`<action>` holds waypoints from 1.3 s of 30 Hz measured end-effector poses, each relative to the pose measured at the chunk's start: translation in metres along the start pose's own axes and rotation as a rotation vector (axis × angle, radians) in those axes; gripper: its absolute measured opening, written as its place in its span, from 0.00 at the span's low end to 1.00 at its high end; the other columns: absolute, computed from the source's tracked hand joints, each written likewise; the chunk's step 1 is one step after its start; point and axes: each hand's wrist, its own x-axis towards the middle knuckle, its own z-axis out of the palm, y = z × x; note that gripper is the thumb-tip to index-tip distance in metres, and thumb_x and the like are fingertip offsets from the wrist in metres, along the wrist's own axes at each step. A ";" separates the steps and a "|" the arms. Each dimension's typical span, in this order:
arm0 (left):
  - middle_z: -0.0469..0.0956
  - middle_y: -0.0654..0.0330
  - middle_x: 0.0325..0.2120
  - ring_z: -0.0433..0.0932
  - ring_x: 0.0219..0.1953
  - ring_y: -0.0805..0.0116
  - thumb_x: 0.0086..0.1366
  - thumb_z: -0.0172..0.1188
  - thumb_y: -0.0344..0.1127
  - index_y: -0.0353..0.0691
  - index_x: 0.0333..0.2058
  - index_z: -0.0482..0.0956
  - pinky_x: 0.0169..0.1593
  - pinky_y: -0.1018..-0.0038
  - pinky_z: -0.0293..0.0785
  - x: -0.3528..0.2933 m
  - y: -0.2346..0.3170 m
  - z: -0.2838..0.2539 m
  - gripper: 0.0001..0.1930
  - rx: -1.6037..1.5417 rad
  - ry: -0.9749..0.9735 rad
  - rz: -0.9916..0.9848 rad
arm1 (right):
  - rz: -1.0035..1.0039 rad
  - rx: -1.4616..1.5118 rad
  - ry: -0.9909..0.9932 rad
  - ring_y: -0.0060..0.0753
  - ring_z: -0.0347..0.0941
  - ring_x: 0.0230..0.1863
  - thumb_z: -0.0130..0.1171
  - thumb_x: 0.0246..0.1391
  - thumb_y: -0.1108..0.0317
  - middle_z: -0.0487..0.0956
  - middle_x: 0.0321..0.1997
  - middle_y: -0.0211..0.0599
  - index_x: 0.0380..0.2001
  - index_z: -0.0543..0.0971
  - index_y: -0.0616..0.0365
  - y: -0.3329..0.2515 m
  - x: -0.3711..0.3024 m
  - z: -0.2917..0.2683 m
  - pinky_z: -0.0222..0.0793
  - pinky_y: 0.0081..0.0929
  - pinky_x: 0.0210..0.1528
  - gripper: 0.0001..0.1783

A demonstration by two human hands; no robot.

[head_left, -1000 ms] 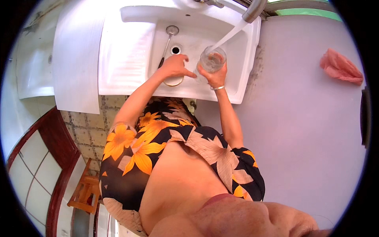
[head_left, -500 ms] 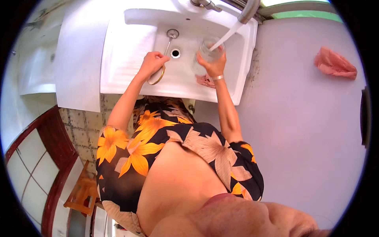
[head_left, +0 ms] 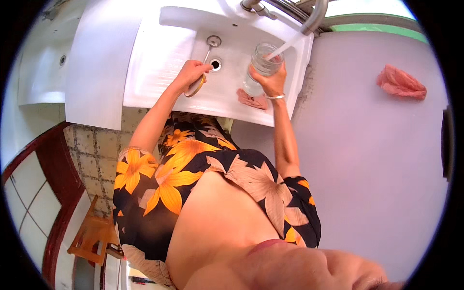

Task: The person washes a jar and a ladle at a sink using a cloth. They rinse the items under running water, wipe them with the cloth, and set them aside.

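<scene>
Over the sink, my left hand (head_left: pixel 192 73) is closed on a round lid (head_left: pixel 194 88) with a gold-coloured rim, its wide side hanging below the palm. To the right, my right hand (head_left: pixel 273 81) grips a clear glass jar (head_left: pixel 261 72) around its side. A stream of water (head_left: pixel 284 47) runs from the tap spout (head_left: pixel 315 21) into the jar's open mouth. The jar looks tilted. Beneath my right wrist a crumpled pink cloth (head_left: pixel 252 99) lies in the white sink (head_left: pixel 159 72).
The drain hole (head_left: pixel 215 65) and a round metal strainer (head_left: pixel 213 41) with a thin stem are between my hands. Right of the sink, another pink cloth (head_left: pixel 401 82) lies on a grey surface (head_left: pixel 357 145). A wooden stool (head_left: pixel 94 234) stands at the lower left.
The jar has shifted slightly right within the picture and shows more water inside. The whole view has turned a little. My left hand still keeps the lid.
</scene>
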 end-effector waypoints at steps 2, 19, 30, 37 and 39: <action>0.70 0.59 0.12 0.63 0.09 0.73 0.56 0.57 0.46 0.33 0.24 0.73 0.16 0.74 0.63 -0.015 0.001 -0.016 0.18 -0.287 -0.093 -0.209 | 0.121 -0.093 -0.104 0.36 0.76 0.38 0.73 0.26 0.55 0.77 0.38 0.43 0.43 0.70 0.65 0.006 0.009 -0.023 0.72 0.30 0.45 0.39; 0.68 0.63 0.11 0.61 0.08 0.73 0.61 0.50 0.57 0.33 0.30 0.73 0.19 0.72 0.65 -0.029 -0.094 -0.066 0.26 -0.808 -0.186 -0.381 | 0.262 -1.958 -1.273 0.38 0.78 0.39 0.74 0.20 0.60 0.80 0.39 0.35 0.36 0.80 0.55 -0.062 0.024 0.034 0.75 0.47 0.38 0.30; 0.73 0.57 0.40 0.75 0.40 0.69 0.68 0.46 0.38 0.31 0.46 0.68 0.43 0.70 0.75 -0.076 -0.087 -0.107 0.15 -0.848 -0.170 -0.082 | -0.168 -1.532 -0.932 0.48 0.78 0.31 0.72 0.24 0.60 0.78 0.28 0.47 0.37 0.69 0.64 -0.124 -0.028 0.119 0.76 0.41 0.31 0.34; 0.74 0.55 0.38 0.76 0.40 0.68 0.66 0.48 0.32 0.28 0.45 0.68 0.43 0.71 0.76 -0.145 -0.090 -0.155 0.13 -0.934 0.038 0.000 | -0.241 -1.146 -0.606 0.45 0.78 0.31 0.72 0.23 0.55 0.79 0.30 0.51 0.41 0.68 0.68 -0.232 0.025 0.201 0.74 0.38 0.33 0.41; 0.75 0.55 0.38 0.76 0.39 0.69 0.66 0.48 0.32 0.29 0.45 0.69 0.42 0.72 0.76 -0.169 -0.096 -0.154 0.13 -0.953 0.036 0.013 | -0.061 -1.331 -1.228 0.48 0.78 0.33 0.72 0.22 0.51 0.79 0.36 0.53 0.47 0.68 0.68 -0.160 0.026 0.226 0.74 0.41 0.37 0.47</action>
